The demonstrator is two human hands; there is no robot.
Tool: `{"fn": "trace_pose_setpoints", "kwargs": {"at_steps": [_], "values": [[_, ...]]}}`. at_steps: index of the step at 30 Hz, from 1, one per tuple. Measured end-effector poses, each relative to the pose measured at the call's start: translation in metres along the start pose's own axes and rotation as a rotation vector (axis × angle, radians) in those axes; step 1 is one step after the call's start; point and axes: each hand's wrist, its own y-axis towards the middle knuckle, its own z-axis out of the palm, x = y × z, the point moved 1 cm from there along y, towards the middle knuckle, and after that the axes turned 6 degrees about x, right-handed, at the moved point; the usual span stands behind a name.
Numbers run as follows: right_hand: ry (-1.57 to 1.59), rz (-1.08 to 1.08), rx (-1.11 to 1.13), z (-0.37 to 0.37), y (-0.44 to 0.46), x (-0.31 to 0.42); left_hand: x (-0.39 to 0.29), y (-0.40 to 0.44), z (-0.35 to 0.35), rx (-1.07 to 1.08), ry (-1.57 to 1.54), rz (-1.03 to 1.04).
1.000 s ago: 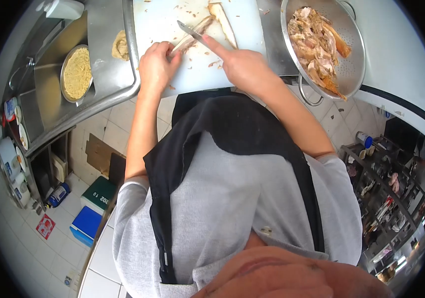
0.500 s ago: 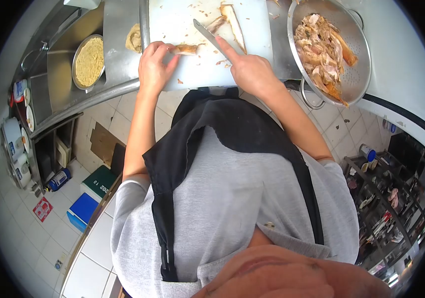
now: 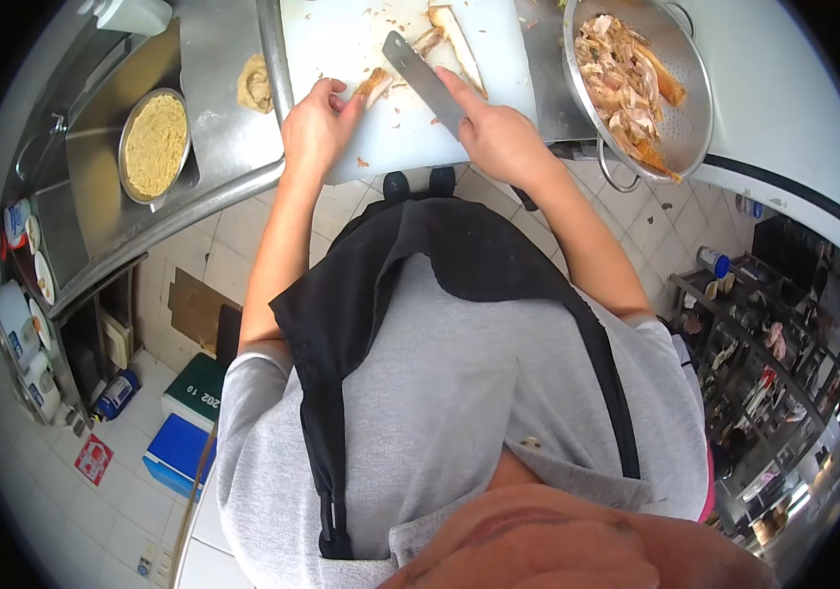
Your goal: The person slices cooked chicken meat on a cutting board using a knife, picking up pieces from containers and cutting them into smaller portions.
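Head view, upper middle: my left hand [image 3: 317, 126] pinches a small piece of meat [image 3: 374, 84], and my right hand [image 3: 504, 143] is wrapped round a knife [image 3: 427, 86] close beside it. Beneath, the white board [image 3: 392, 152] carries a loose scrap [image 3: 363, 163] and, higher up, a long strip [image 3: 457, 47] that looks uncut. Upper right, the colander [image 3: 692, 116] already holds a heap of pieces [image 3: 622, 83], so I'd judge much is cut, with the pinched piece and strip left.

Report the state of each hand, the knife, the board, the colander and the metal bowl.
Left hand: touching a food piece
Right hand: gripping the knife
Knife: slanting over the cutting board
Cutting board: strewn with scraps
Colander: part-filled with meat
Metal bowl: filled with yellowish food
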Motion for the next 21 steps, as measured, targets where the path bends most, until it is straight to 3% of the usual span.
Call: {"fn": "trace_pose_setpoints", "kwargs": {"at_steps": [4, 8, 11, 13, 16, 21], "values": [[0.060, 0.073, 0.001, 0.007, -0.008, 0.015, 0.009, 0.008, 0.008, 0.083, -0.202, -0.076], [0.104, 0.056, 0.007, 0.020, -0.004, 0.029, 0.016, 0.012, 0.015, 0.105, -0.325, -0.027], [0.079, 0.040, 0.004, 0.027, -0.004, 0.041, 0.018, 0.009, 0.009, 0.027, -0.287, 0.079], [0.057, 0.030, -0.014, 0.032, -0.002, 0.044, 0.018, 0.012, 0.004, -0.222, -0.180, 0.344], [0.045, 0.000, -0.051, 0.037, -0.001, 0.042, 0.029, 0.021, 0.005, -0.132, -0.192, 0.408], [-0.014, -0.003, -0.060, 0.037, -0.004, 0.044, 0.035, 0.024, 0.011, -0.154, -0.272, 0.344]]}}
